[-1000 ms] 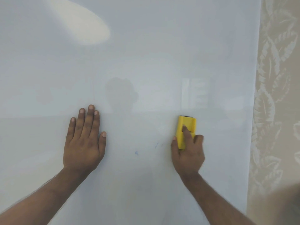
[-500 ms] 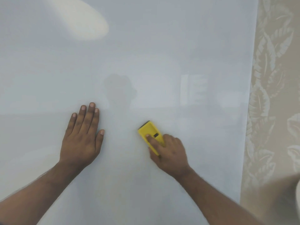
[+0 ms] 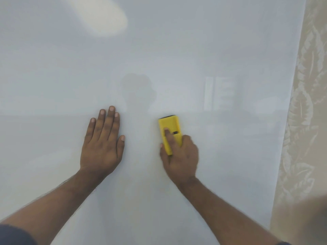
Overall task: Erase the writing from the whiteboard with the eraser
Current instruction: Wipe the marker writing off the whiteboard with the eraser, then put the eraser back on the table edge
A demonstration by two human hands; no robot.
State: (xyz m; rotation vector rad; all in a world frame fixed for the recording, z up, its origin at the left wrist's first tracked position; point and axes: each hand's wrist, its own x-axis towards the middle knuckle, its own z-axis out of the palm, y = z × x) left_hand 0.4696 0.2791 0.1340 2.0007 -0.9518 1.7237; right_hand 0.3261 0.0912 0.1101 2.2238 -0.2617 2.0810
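A glossy whiteboard [image 3: 177, 50] fills nearly the whole view. I see no writing on the part that shows. My right hand [image 3: 182, 156] grips a yellow eraser [image 3: 169, 129] and presses it flat against the board, slightly right of centre, the index finger lying along its back. The eraser stands nearly upright, its dark felt edge at the top. My left hand [image 3: 102, 144] rests flat on the board to the left of the eraser, fingers spread upward, holding nothing.
The board's right edge runs down beside a beige wall [image 3: 307, 121] with a pale leaf pattern. A bright light reflection [image 3: 104, 16] sits at the board's upper left. A blurred grey shape [image 3: 304, 220] fills the lower right corner.
My right hand swept the eraser left over faint blue marks, which are gone, then moved slightly back right and turned the eraser upright. The left hand stayed flat in place.
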